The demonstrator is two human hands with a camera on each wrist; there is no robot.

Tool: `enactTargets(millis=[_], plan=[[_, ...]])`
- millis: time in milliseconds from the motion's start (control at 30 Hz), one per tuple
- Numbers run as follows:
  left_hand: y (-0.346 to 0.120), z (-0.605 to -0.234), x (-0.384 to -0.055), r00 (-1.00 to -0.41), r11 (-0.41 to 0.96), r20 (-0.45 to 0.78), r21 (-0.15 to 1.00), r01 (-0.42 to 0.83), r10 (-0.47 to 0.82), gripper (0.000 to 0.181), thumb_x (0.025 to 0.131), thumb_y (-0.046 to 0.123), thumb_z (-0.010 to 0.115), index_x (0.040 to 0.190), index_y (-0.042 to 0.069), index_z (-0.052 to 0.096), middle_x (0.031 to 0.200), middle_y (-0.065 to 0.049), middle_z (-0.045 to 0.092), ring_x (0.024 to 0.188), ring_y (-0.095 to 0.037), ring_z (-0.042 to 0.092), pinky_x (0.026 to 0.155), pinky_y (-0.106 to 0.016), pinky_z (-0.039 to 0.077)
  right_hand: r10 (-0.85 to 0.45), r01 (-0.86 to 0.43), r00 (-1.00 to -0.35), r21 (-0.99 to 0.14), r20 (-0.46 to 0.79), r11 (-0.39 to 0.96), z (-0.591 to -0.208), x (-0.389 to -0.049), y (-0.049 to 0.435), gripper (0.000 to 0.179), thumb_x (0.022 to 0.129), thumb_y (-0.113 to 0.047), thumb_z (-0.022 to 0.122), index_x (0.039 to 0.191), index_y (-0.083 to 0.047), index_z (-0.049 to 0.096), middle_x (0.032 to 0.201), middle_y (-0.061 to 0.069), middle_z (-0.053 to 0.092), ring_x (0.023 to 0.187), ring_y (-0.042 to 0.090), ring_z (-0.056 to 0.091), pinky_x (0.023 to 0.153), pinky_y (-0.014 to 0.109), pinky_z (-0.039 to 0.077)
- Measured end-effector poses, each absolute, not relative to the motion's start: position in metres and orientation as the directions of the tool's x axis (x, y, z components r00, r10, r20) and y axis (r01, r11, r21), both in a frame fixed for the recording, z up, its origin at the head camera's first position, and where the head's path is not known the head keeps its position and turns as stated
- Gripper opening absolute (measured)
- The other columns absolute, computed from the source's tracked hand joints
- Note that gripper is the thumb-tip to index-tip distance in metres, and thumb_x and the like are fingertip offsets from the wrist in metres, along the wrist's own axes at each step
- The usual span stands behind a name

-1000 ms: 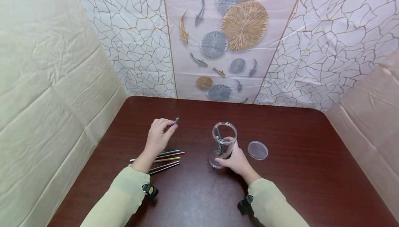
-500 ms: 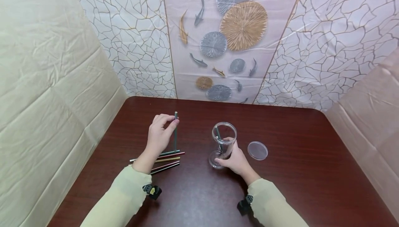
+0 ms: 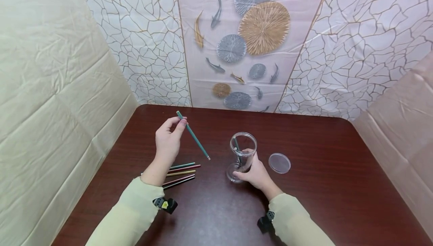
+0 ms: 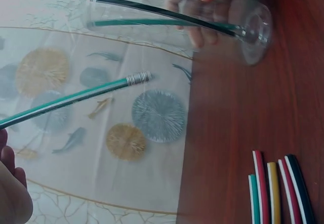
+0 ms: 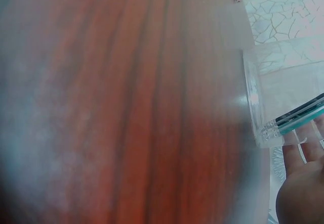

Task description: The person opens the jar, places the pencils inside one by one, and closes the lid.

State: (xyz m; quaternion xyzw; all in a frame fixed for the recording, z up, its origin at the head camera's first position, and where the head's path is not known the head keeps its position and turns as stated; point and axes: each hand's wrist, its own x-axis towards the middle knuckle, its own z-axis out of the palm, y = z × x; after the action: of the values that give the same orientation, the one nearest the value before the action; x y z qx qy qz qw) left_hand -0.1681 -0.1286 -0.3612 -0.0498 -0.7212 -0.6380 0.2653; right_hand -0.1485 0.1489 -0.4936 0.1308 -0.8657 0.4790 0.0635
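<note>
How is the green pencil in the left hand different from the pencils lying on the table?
The green pencil is lifted off the table, pinched near one end by the left hand; the loose pencils lie flat and untouched. It slants toward the jar; they lie side by side, roughly parallel. It is green; they include red, yellow and dark ones. All look alike in thickness.

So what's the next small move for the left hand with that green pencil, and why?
Probably carry the pencil rightward over the jar and tip it in. The left hand pinches it in the air, the jar's mouth is open with its lid lying aside, the right hand grips the jar, and two pencils already stand inside.
</note>
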Motion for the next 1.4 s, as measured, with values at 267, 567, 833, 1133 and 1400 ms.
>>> enactTargets(millis=[267,567,833,1133,1400], plan=[[-0.128,-0.353,-0.166,-0.863,0.109,0.388,0.921,0.373,-0.325,0.022,0.089,0.020,0.066,0.096,-0.001,0.069,0.088,-0.006,0.070,0.079,-0.008,0.058,0.073,-0.021,0.044,-0.157,-0.269,-0.963,-0.815,0.218,0.514,-0.493,-0.148,0.150,0.084,0.061,-0.023,0.088,0.127,-0.011,0.037,0.091,0.002,0.063,0.097,0.020,0.057,0.087,0.043,0.043],[-0.122,-0.339,-0.165,-0.853,-0.140,0.376,0.883,0.448,-0.361,0.023,0.090,0.013,0.063,0.099,-0.008,0.063,0.079,0.003,0.068,0.081,-0.014,0.062,0.086,-0.034,0.046,-0.159,-0.272,-0.962,-0.816,0.222,0.509,-0.495,-0.149,0.150,0.084,0.061,-0.022,0.088,0.127,-0.011,0.037,0.074,-0.005,0.061,0.092,0.018,0.059,0.087,0.041,0.043],[-0.116,-0.329,-0.163,-0.852,-0.206,0.364,0.864,0.459,-0.376,0.020,0.092,0.008,0.060,0.099,-0.011,0.061,0.078,0.003,0.068,0.080,-0.016,0.063,0.086,-0.038,0.045,-0.169,-0.279,-0.960,-0.824,0.224,0.493,-0.495,-0.149,0.150,0.083,0.062,-0.022,0.088,0.127,-0.011,0.037,0.076,-0.005,0.062,0.092,0.017,0.059,0.087,0.041,0.043],[-0.104,-0.319,-0.165,-0.839,-0.313,0.365,0.807,0.501,-0.403,0.005,0.090,0.007,0.061,0.089,0.004,0.065,0.080,-0.003,0.068,0.079,-0.016,0.064,0.084,-0.032,0.046,-0.159,-0.263,-0.964,-0.825,0.211,0.500,-0.494,-0.148,0.152,0.085,0.062,-0.023,0.088,0.127,-0.012,0.036,0.079,-0.004,0.062,0.094,0.019,0.058,0.086,0.042,0.043],[-0.089,-0.312,-0.164,-0.844,-0.335,0.383,0.793,0.508,-0.374,0.010,0.090,0.006,0.061,0.090,-0.005,0.063,0.084,-0.004,0.067,0.079,-0.017,0.065,0.080,-0.031,0.049,-0.171,-0.283,-0.959,-0.828,0.227,0.484,-0.494,-0.149,0.151,0.083,0.062,-0.021,0.087,0.127,-0.009,0.036,0.081,-0.003,0.063,0.094,0.018,0.059,0.087,0.040,0.044]])
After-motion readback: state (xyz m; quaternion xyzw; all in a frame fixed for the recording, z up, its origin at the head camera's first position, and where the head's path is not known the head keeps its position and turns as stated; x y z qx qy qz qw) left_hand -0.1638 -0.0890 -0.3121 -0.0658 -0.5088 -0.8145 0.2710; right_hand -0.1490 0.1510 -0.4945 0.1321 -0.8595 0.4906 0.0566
